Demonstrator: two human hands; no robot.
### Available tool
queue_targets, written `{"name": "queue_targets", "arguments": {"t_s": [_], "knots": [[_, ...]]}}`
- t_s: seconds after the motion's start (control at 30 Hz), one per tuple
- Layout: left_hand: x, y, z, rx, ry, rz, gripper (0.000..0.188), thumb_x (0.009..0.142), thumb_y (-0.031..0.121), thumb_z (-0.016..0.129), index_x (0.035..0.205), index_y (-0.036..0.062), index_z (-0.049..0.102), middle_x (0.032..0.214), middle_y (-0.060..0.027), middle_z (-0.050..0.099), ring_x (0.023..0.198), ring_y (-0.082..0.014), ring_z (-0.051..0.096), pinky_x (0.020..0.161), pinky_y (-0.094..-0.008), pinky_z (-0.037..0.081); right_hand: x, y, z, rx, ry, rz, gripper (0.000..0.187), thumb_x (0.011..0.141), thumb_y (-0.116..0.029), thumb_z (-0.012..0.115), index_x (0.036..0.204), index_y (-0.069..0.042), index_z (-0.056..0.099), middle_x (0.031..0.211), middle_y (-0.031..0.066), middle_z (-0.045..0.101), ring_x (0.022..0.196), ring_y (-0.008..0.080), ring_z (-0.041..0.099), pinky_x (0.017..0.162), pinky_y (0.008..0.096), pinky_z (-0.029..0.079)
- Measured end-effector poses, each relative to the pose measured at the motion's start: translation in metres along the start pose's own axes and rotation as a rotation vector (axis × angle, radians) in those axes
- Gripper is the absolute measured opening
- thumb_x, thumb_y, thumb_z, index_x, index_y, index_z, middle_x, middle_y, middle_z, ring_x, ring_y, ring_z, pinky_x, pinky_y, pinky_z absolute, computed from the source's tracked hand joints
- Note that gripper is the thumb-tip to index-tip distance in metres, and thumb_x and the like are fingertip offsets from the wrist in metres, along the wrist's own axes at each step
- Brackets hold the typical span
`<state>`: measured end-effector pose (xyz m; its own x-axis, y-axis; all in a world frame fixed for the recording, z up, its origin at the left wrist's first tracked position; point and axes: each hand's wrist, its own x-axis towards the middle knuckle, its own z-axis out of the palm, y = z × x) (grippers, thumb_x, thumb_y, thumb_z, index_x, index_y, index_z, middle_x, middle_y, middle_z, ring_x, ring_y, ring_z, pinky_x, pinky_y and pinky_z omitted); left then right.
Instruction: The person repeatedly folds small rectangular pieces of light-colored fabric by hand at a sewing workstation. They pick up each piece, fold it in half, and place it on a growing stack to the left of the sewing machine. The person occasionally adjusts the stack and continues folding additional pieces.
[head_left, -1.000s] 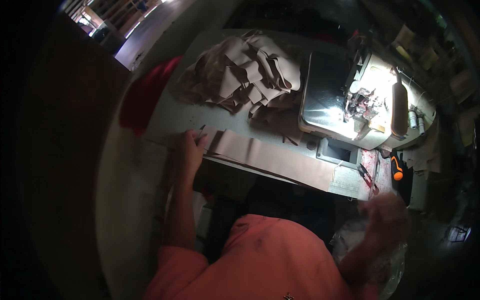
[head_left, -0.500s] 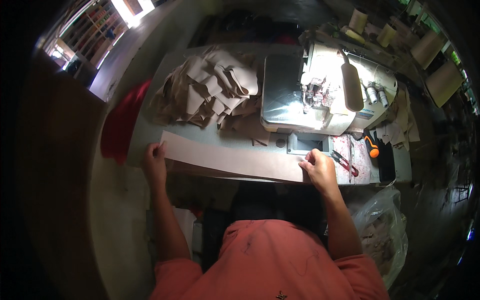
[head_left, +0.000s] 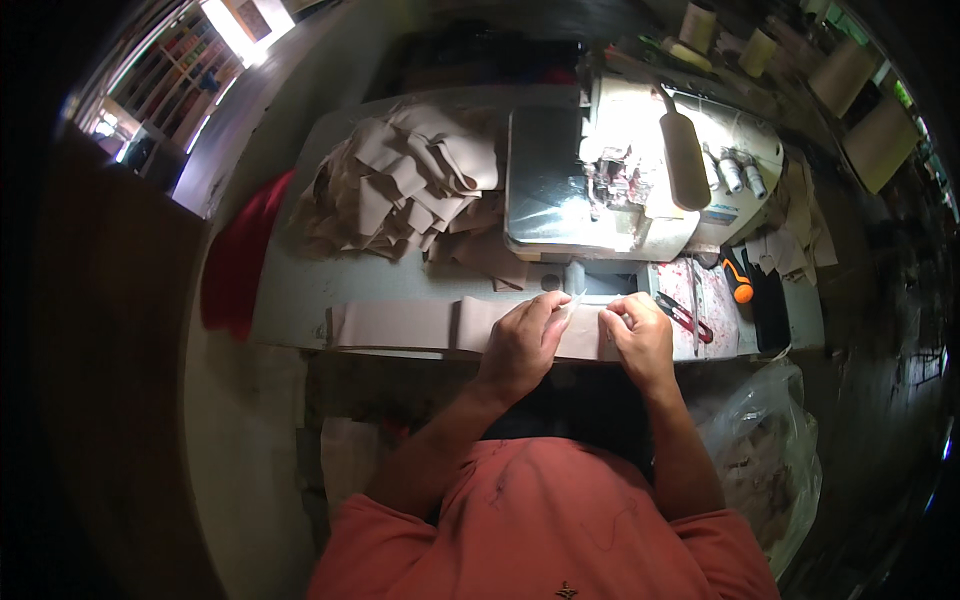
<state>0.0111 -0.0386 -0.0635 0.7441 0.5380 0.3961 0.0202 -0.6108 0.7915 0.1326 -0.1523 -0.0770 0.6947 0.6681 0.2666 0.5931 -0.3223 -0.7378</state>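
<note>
A long beige fabric strip (head_left: 395, 324) lies along the front edge of the sewing table, folded back over itself toward the right. My left hand (head_left: 525, 340) pinches an end of the strip, brought over close to my right hand. At the strip's right end, my right hand (head_left: 640, 335) has thumb and fingertips closed on the fabric. The sewing machine (head_left: 640, 170) stands just beyond, its lamp lighting the needle area. Left of the machine is a heap of beige fabric pieces (head_left: 400, 185).
Red-handled thread snips (head_left: 690, 320) and an orange-handled tool (head_left: 741, 292) lie right of my right hand. A clear plastic bag (head_left: 765, 450) of scraps hangs below the table's right end. Red cloth (head_left: 245, 255) is at the left edge. Thread cones (head_left: 880, 150) stand far right.
My left hand has moved from the strip's far left end across to the right, bringing that end with it and folding the strip. My right hand has stayed nearly in place.
</note>
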Motion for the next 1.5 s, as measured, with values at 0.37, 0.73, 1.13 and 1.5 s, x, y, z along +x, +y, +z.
{"name": "queue_targets", "arguments": {"t_s": [0.37, 0.73, 1.13, 1.5], "knots": [[-0.005, 0.010, 0.019, -0.071, -0.103, 0.052, 0.017, 0.070, 0.001, 0.057, 0.087, -0.0004, 0.056, 0.080, -0.0121, 0.056, 0.072, -0.0215, 0.056, 0.062, -0.0278, 0.044, -0.002, -0.017, -0.007, 1.165, -0.250, 0.613, 0.014, 0.079, -0.007, 0.053, 0.089, 0.003, 0.053, 0.071, 0.0040, 0.058, 0.064, 0.0066, 0.054, 0.055, 0.0178, 0.043], [0.033, -0.007, -0.013, -0.414, -0.402, -0.330, 0.014, 0.077, 0.010, 0.056, 0.084, -0.0018, 0.057, 0.088, -0.0071, 0.057, 0.081, -0.0131, 0.052, 0.072, -0.0254, 0.041, -0.004, -0.031, -0.008, 0.755, -0.177, 0.256, 0.015, 0.078, -0.002, 0.054, 0.091, 0.005, 0.056, 0.076, 0.0053, 0.060, 0.068, 0.0074, 0.055, 0.060, 0.0186, 0.044], [0.038, 0.020, -0.045, -0.320, -0.191, -0.258, 0.013, 0.079, 0.012, 0.054, 0.080, -0.0009, 0.057, 0.071, -0.0028, 0.057, 0.067, -0.0065, 0.050, 0.060, -0.0214, 0.041, 0.001, -0.060, -0.022, 0.814, -0.316, 0.345, 0.010, 0.079, -0.007, 0.054, 0.083, 0.002, 0.056, 0.068, 0.0040, 0.059, 0.060, 0.0058, 0.054, 0.051, 0.0173, 0.041], [0.105, -0.001, -0.017, 0.326, -0.180, 0.301, 0.013, 0.070, 0.007, 0.057, 0.083, 0.0040, 0.059, 0.071, -0.0095, 0.053, 0.066, -0.0239, 0.053, 0.061, -0.0318, 0.044, 0.035, -0.031, 0.009, 0.993, -0.154, 0.431, 0.013, 0.080, -0.009, 0.052, 0.086, 0.003, 0.052, 0.072, 0.0100, 0.059, 0.060, 0.0156, 0.059, 0.051, 0.0221, 0.044]]}}
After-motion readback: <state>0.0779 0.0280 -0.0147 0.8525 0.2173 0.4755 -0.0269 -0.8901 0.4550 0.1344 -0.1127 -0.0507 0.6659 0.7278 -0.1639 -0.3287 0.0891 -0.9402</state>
